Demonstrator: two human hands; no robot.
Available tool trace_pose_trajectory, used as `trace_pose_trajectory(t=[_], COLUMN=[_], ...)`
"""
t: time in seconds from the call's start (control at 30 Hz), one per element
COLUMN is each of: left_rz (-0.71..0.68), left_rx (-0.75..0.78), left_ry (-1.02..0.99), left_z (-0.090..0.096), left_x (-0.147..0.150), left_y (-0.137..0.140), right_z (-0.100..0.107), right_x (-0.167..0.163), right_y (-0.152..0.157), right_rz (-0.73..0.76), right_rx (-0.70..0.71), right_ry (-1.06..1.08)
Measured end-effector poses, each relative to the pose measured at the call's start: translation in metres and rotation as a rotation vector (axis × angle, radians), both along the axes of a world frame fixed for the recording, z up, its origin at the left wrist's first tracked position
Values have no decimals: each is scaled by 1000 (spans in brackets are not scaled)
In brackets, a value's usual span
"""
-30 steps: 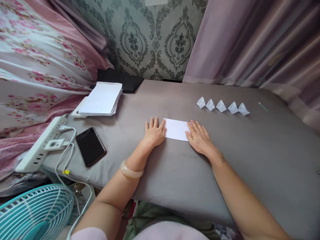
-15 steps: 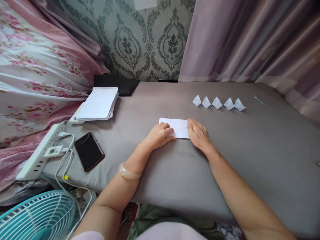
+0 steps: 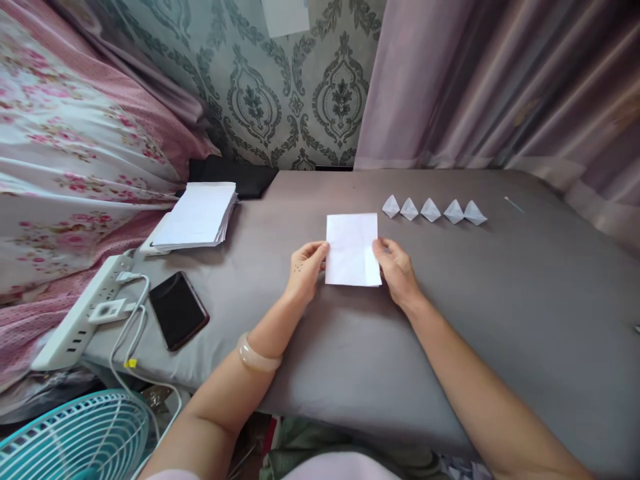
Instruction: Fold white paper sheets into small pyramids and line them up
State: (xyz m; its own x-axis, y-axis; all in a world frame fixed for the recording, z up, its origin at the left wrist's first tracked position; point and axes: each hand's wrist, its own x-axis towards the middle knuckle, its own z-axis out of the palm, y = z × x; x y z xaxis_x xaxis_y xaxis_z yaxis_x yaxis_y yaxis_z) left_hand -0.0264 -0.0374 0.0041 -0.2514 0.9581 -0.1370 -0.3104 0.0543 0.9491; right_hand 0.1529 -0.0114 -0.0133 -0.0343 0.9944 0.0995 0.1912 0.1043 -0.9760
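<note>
A folded sheet of white paper is held up in front of me, its face turned toward me and its lower edge slightly parted into layers. My left hand pinches its left edge, thumb in front and fingers mostly hidden behind. On the opposite edge my right hand grips it the same way. Beyond the paper, to the right, several small folded white paper shapes stand in a row on the grey cloth surface.
At the left lie a stack of white paper, a dark phone and a white power strip with cables. A black flat item is behind the stack. A turquoise fan stands lower left. A thin stick lies far right.
The paper was lying flat as a wide rectangle under both hands. Now it is lifted, turned upright and held by its two side edges.
</note>
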Motion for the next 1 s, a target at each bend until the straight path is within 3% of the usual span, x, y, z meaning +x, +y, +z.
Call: trace_pose_trajectory(t=[0.13, 0.4, 0.67, 0.9, 1.0], left_rz=[-46, -61, -131, -181, -147], left_rx=[-142, -166, -123, -113, -11], left_ry=[84, 117, 110, 43, 104], left_z=[-9, -6, -11, -5, 4], left_x=[8, 4, -8, -8, -5], left_y=[-1, 0, 5, 4, 0], right_z=[-12, -9, 7, 9, 12], right_x=[1, 5, 7, 8, 10], right_y=[3, 3, 0, 3, 4], right_rz=[-68, -5, 42, 69, 109], right_rx=[-121, -43, 26, -150, -57], right_ry=[-33, -31, 19, 231, 235])
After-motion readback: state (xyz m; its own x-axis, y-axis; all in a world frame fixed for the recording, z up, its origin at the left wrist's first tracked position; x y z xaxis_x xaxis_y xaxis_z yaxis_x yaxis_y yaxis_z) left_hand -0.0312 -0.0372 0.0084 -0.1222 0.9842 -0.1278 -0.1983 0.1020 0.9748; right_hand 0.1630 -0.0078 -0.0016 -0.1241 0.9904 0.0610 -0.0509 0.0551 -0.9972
